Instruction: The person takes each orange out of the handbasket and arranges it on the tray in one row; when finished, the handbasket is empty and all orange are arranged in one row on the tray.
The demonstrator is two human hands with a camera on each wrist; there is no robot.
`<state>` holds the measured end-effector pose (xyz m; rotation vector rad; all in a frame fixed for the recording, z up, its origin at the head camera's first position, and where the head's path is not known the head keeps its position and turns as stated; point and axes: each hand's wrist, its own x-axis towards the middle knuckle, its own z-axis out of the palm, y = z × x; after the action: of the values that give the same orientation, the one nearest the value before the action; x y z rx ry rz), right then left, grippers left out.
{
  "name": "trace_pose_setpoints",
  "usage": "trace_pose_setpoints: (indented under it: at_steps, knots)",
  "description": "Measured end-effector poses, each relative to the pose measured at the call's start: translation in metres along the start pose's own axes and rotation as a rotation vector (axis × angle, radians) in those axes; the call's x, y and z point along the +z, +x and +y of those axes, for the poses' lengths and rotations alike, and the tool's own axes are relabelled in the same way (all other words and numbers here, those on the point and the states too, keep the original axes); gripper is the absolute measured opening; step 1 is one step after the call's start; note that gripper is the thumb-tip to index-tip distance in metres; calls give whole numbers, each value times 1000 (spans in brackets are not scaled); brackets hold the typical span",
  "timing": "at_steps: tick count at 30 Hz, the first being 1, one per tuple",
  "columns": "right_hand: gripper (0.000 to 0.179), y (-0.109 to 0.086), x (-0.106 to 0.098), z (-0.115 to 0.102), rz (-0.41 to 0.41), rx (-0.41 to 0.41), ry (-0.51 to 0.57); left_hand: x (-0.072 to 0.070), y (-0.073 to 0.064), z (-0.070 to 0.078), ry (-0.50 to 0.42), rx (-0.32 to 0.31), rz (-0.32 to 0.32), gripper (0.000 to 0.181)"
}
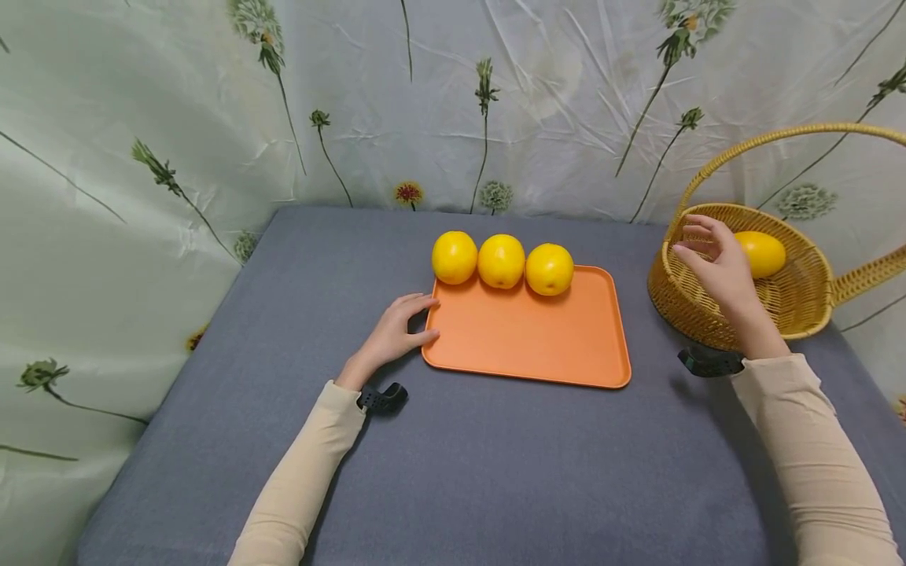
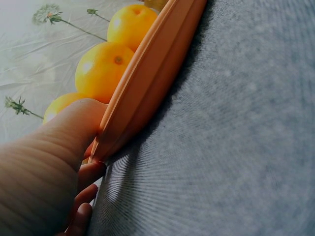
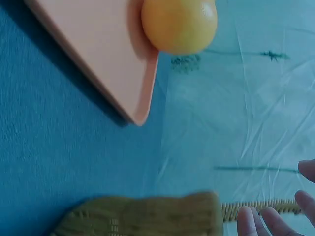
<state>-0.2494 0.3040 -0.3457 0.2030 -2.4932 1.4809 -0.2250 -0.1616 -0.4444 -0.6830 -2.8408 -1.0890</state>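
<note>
An orange rectangular tray lies on the table with three yellow-orange oranges in a row along its far edge. At the tray's left side, my left hand holds the rim. In the left wrist view the thumb laps over the rim while the other fingers curl below it. My right hand hovers over the wicker basket, fingers loosely bent and holding nothing. Inside the basket, just right of that hand, sits a longish yellow fruit, partly hidden by the hand.
The basket's tall arched handle rises above the right hand. A blue-grey cloth covers the table. Behind it hangs a pale curtain with a dandelion print. Each wrist wears a black band.
</note>
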Motion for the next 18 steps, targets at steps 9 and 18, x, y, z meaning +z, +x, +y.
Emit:
trace_pose_setpoints:
  at_steps: [9,18]
  knots:
    - [39,3,-26,6,75,103,107,0,0,0,5,10,6,55]
    - [51,25,-59,62,215,262,98,-1,1,0,6,3,-1,55]
